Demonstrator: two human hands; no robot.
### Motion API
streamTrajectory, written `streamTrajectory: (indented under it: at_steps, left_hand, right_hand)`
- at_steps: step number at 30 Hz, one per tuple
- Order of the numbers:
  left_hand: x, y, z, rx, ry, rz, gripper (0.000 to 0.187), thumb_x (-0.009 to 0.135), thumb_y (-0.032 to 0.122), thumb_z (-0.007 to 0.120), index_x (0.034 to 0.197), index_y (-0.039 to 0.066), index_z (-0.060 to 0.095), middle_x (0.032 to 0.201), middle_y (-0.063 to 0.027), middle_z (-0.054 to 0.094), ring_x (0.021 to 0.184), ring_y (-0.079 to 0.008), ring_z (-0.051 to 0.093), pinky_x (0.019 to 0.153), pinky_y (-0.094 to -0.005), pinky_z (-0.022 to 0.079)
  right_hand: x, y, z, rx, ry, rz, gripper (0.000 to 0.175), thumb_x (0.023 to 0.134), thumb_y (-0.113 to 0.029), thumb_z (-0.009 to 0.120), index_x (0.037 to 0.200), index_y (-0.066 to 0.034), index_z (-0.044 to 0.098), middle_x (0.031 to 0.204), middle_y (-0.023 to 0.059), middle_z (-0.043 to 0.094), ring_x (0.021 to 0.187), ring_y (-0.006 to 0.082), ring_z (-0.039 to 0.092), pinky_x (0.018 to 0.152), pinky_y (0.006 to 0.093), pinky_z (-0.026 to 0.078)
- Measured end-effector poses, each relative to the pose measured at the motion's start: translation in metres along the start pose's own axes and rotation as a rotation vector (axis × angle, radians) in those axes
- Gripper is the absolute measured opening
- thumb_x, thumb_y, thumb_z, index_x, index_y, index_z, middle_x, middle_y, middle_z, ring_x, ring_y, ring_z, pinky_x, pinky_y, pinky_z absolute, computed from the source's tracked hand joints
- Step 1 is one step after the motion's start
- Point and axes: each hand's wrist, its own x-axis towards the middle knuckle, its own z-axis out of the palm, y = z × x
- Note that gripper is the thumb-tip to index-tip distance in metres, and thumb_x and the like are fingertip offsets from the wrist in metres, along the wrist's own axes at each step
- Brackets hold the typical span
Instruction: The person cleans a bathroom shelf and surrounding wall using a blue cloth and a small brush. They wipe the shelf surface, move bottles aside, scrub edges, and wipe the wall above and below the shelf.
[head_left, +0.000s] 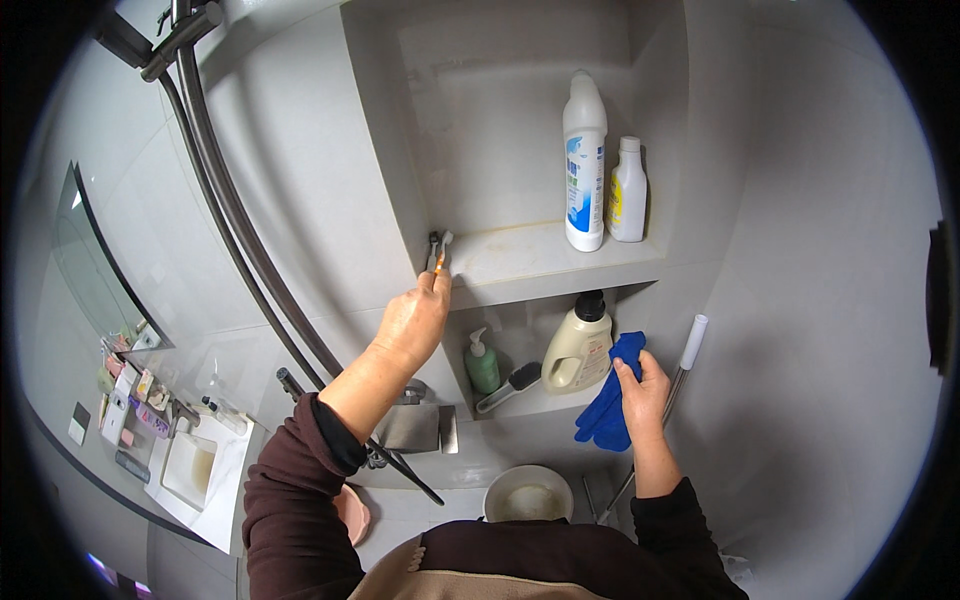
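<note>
My left hand (411, 319) is closed around the handles of what look like toothbrushes (441, 251), one of them with an orange part. Their heads point up at the left end of the upper niche shelf (510, 251). In my right hand (646, 394) a blue cloth (609, 409) hangs bunched, in front of the lower niche. Just left of the cloth stands a cream detergent jug (579, 349) with a black cap. A scrub brush (511, 386) leans beside a green pump bottle (482, 364) in that lower niche.
A tall white bottle (585, 172) and a smaller white bottle (628, 191) stand on the upper shelf. A shower hose (217, 202) runs down the left. Below are a bucket (528, 472) and a pink basin (352, 516). A white-ended pole (694, 341) leans at right; a washbasin (187, 469) is far left.
</note>
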Motion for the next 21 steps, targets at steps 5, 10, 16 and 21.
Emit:
streamTrajectory:
  at_steps: [5, 10, 16, 21]
  left_hand:
    - [0.0005, 0.0002, 0.0017, -0.009, 0.017, -0.022, 0.039, 0.08, -0.002, 0.053, 0.118, -0.008, 0.047, 0.106, -0.0229, 0.06, 0.076, -0.034, 0.068, 0.064, -0.0417, 0.057]
    - [0.0028, 0.0014, -0.0011, 0.027, -0.065, -0.053, 0.046, 0.079, 0.0, 0.054, 0.124, -0.007, 0.046, 0.109, -0.022, 0.061, 0.077, -0.0328, 0.069, 0.063, -0.0407, 0.057]
    - [0.0051, 0.0036, 0.0014, 0.2, -0.041, -0.021, 0.047, 0.08, 0.005, 0.056, 0.125, -0.005, 0.048, 0.106, -0.0179, 0.063, 0.075, -0.0278, 0.07, 0.059, -0.0359, 0.057]
    - [0.009, 0.0039, 0.0052, 0.201, -0.066, -0.02, 0.038, 0.08, 0.007, 0.058, 0.116, -0.004, 0.054, 0.099, -0.0159, 0.062, 0.069, -0.0253, 0.07, 0.055, -0.0357, 0.057]
  right_hand:
    - [0.0017, 0.0021, 0.0002, -0.001, -0.019, 0.068, 0.016, 0.083, -0.01, 0.071, 0.082, 0.0008, 0.058, 0.064, 0.0029, 0.052, 0.06, 0.0082, 0.044, 0.056, 0.0274, 0.041]
    - [0.0029, -0.0002, 0.0015, -0.012, -0.02, 0.024, 0.016, 0.083, -0.009, 0.071, 0.082, 0.0008, 0.059, 0.063, 0.0026, 0.052, 0.06, 0.0076, 0.043, 0.056, 0.0272, 0.041]
    - [0.0031, -0.0032, 0.0033, -0.02, -0.023, 0.031, 0.015, 0.083, -0.01, 0.071, 0.085, 0.0011, 0.061, 0.065, 0.0026, 0.055, 0.061, 0.0076, 0.045, 0.057, 0.0266, 0.042]
    - [0.0038, -0.0015, 0.0028, -0.028, -0.026, 0.043, 0.015, 0.083, -0.009, 0.071, 0.086, 0.0012, 0.062, 0.066, 0.0029, 0.056, 0.061, 0.0078, 0.046, 0.058, 0.0265, 0.042]
